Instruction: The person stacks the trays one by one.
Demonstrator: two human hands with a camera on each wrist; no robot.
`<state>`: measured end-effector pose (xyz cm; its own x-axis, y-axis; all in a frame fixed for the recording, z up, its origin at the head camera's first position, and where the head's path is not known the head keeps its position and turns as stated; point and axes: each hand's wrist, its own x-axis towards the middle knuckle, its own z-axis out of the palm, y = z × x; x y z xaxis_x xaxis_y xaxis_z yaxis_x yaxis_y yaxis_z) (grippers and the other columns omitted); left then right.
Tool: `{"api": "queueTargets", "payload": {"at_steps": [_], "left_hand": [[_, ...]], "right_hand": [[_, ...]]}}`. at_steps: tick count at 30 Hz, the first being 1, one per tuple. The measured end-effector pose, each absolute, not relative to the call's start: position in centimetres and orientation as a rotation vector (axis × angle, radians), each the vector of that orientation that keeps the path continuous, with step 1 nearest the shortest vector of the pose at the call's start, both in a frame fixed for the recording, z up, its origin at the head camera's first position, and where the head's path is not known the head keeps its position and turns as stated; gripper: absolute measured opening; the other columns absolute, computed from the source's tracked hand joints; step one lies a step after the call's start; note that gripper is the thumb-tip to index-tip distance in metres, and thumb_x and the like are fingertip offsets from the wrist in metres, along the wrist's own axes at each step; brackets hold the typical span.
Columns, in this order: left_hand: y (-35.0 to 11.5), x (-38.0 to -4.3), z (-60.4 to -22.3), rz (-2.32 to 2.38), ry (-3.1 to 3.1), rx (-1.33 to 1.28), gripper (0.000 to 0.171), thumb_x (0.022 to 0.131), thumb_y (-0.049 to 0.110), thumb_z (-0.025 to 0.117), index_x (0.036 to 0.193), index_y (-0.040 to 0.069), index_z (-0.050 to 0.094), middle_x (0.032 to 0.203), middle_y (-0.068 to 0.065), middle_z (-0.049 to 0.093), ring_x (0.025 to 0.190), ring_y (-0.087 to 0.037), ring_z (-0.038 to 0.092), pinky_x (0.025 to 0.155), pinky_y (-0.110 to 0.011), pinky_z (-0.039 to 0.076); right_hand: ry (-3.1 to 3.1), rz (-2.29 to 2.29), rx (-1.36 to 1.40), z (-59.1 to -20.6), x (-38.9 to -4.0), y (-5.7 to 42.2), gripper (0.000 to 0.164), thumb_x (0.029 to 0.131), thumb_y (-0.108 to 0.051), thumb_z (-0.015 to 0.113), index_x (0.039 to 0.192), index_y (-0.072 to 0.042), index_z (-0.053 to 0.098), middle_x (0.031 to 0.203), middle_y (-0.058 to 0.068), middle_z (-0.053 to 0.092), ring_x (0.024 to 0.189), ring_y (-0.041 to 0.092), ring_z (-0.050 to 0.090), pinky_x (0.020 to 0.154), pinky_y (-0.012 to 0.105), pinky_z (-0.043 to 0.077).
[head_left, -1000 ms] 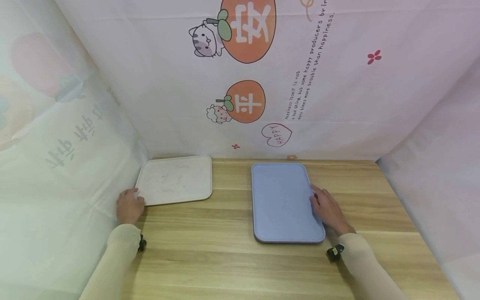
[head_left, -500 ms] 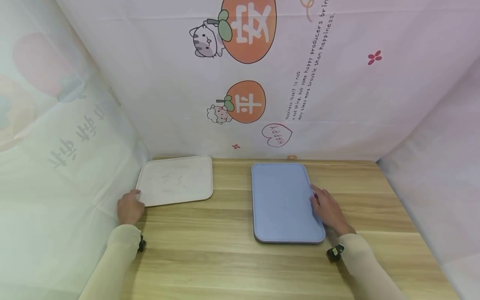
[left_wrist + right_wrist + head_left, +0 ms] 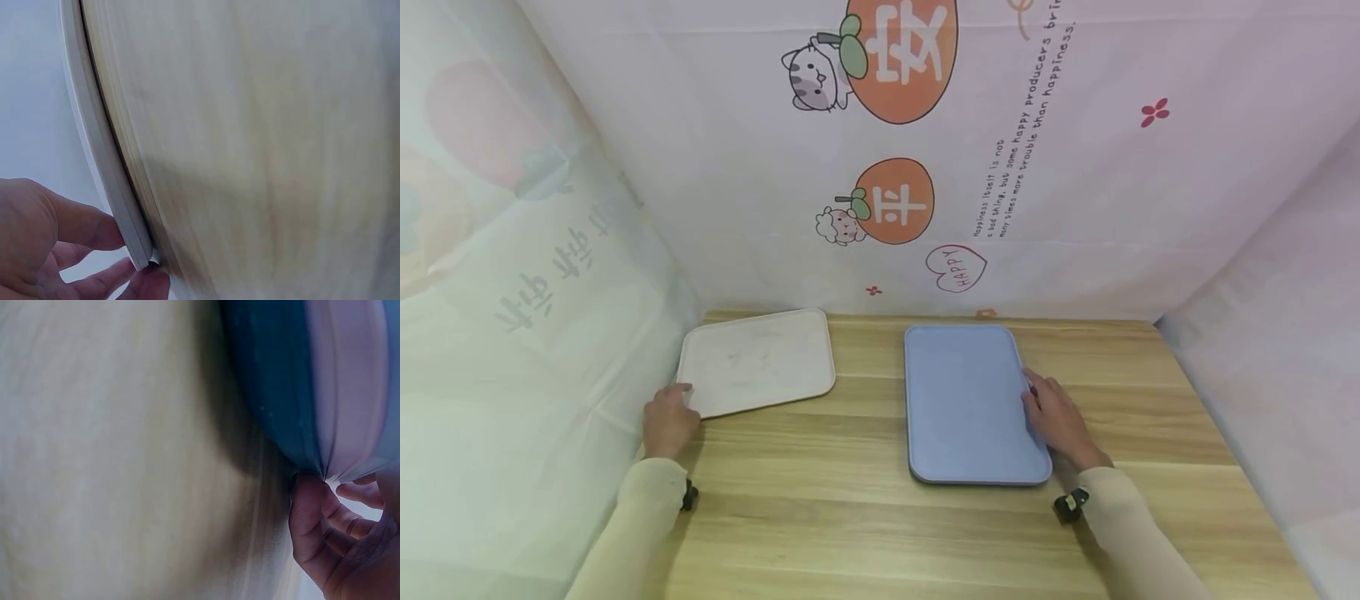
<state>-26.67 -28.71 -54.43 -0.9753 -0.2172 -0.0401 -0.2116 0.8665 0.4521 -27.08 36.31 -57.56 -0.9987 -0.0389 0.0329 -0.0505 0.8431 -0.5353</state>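
A white rectangular tray [image 3: 756, 358] lies at the back left of the wooden table. My left hand [image 3: 668, 421] pinches its near left corner; in the left wrist view the thumb [image 3: 94, 228] presses one face and fingers reach to the other. Right of the middle is a stack of trays with a light blue tray [image 3: 973, 400] on top. From the side, the right wrist view shows a pinkish tray [image 3: 350, 375] and a dark teal tray [image 3: 275, 381] in that stack. My right hand [image 3: 1060, 421] grips the stack's right edge, its fingertips partly hidden under the rim.
Wooden table top [image 3: 865, 533] stretches between the trays and in front of them. A printed cloth [image 3: 1060, 275] rises behind the table, with pale cloth walls [image 3: 550, 400] close on the left and at the right.
My left hand has drawn the white tray slightly to the right and toward me, turning it a little. The right hand and the tray stack stay in place.
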Motion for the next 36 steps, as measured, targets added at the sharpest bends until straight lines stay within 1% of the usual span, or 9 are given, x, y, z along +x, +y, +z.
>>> {"api": "queueTargets", "payload": {"at_steps": [4,7,10,14,18,24,30,33,36], "left_hand": [[-28.2,-26.0,-54.2,-0.693,-3.069,0.358,0.063,0.088,0.004,0.057,0.149,-0.008,0.054,0.153,-0.043,0.047,0.129,-0.07,0.049,0.104,-0.079,0.044],[-27.8,-25.6,-54.2,-0.662,-3.098,0.354,0.064,0.089,0.007,0.058,0.151,-0.006,0.051,0.156,-0.041,0.044,0.13,-0.069,0.048,0.103,-0.08,0.043],[-27.6,-25.3,-54.2,-0.662,-3.126,0.346,0.066,0.09,0.008,0.058,0.154,-0.006,0.048,0.159,-0.041,0.04,0.131,-0.069,0.046,0.104,-0.081,0.041],[-27.3,-24.8,-54.2,-0.698,-3.173,0.337,0.069,0.092,0.009,0.057,0.159,-0.004,0.042,0.163,-0.041,0.031,0.136,-0.069,0.038,0.108,-0.083,0.034],[-26.9,-24.3,-54.2,-0.728,-3.185,0.332,0.071,0.093,0.01,0.056,0.161,-0.002,0.039,0.164,-0.042,0.026,0.14,-0.069,0.032,0.11,-0.084,0.03],[-26.4,-23.5,-54.4,-0.724,-3.184,0.322,0.071,0.092,0.01,0.057,0.16,-0.002,0.041,0.164,-0.044,0.024,0.14,-0.07,0.032,0.11,-0.085,0.03],[-25.8,-23.0,-54.5,-0.773,-3.222,0.35,0.075,0.093,0.009,0.056,0.164,0.0,0.036,0.172,-0.044,0.004,0.147,-0.072,0.023,0.114,-0.087,0.024],[-25.5,-22.7,-54.4,-0.8,-3.235,0.351,0.077,0.092,0.008,0.056,0.165,0.0,0.035,0.173,-0.044,-0.003,0.149,-0.072,0.02,0.116,-0.088,0.019],[-25.2,-22.3,-54.2,-0.808,-3.247,0.335,0.078,0.09,0.006,0.057,0.165,0.0,0.035,0.173,-0.043,-0.005,0.149,-0.073,0.018,0.116,-0.089,0.019]], "right_hand": [[-3.0,0.872,0.06,-57.8,-27.0,36.3,0.055,0.114,-0.018,0.05,0.163,0.005,0.042,0.124,0.025,0.062,0.103,0.035,0.062,0.09,0.057,0.054],[-2.999,0.871,0.057,-57.9,-26.9,36.3,0.054,0.114,-0.017,0.05,0.163,0.005,0.042,0.123,0.025,0.062,0.103,0.035,0.062,0.091,0.057,0.054],[-2.992,0.869,0.06,-57.8,-26.9,36.3,0.054,0.114,-0.017,0.05,0.162,0.005,0.042,0.122,0.024,0.062,0.101,0.034,0.061,0.089,0.056,0.054],[-2.996,0.875,0.055,-57.6,-26.9,36.2,0.054,0.114,-0.018,0.049,0.163,0.005,0.042,0.123,0.025,0.062,0.101,0.035,0.062,0.088,0.055,0.054],[-3.007,0.881,0.045,-57.5,-27.0,36.1,0.055,0.115,-0.019,0.048,0.164,0.005,0.04,0.127,0.028,0.061,0.106,0.037,0.063,0.092,0.058,0.055],[-3.029,0.888,0.027,-57.2,-27.1,36.0,0.056,0.115,-0.02,0.047,0.165,0.004,0.038,0.134,0.03,0.06,0.114,0.041,0.063,0.1,0.064,0.053],[-3.039,0.906,0.022,-56.8,-27.1,36.0,0.057,0.116,-0.022,0.045,0.166,0.003,0.036,0.141,0.032,0.058,0.124,0.046,0.062,0.105,0.067,0.051],[-3.04,0.911,0.019,-56.8,-27.1,36.0,0.058,0.116,-0.023,0.046,0.167,0.003,0.036,0.14,0.032,0.058,0.123,0.047,0.062,0.105,0.067,0.052],[-3.007,0.893,-0.008,-56.5,-27.0,35.8,0.06,0.115,-0.025,0.049,0.165,0.004,0.037,0.145,0.033,0.052,0.131,0.05,0.055,0.108,0.07,0.048]]}}
